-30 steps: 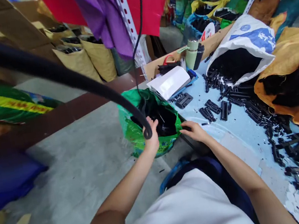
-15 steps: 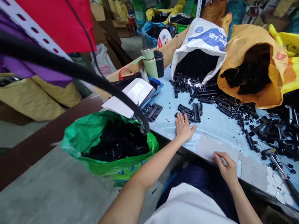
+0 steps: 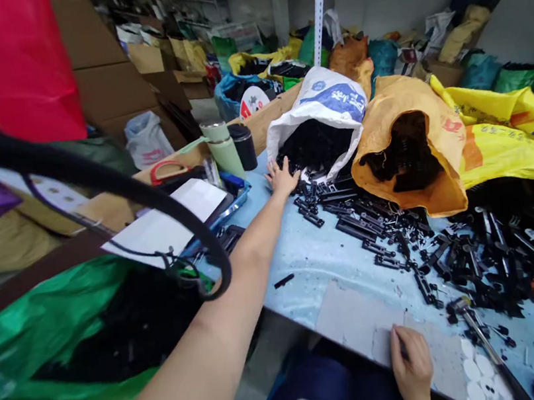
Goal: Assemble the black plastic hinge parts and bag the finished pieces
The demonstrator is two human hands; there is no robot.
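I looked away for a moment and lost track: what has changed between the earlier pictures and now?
The left hand has moved from the green bag, across the table, to the white sack's mouth, fingers spread. The right hand let go of the bag's rim and is now at the table's near edge, fingers curled. The orange sack and hammer stayed put.

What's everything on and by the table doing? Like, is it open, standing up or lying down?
Left hand: fingers spread, at the white sack's mouth
Right hand: fingers curled, at the table edge
White sack: on its side, open
Orange sack: on its side, open
Green bag: open, dark contents inside
Green flask: upright
Black cup: upright
Hammer: lying down
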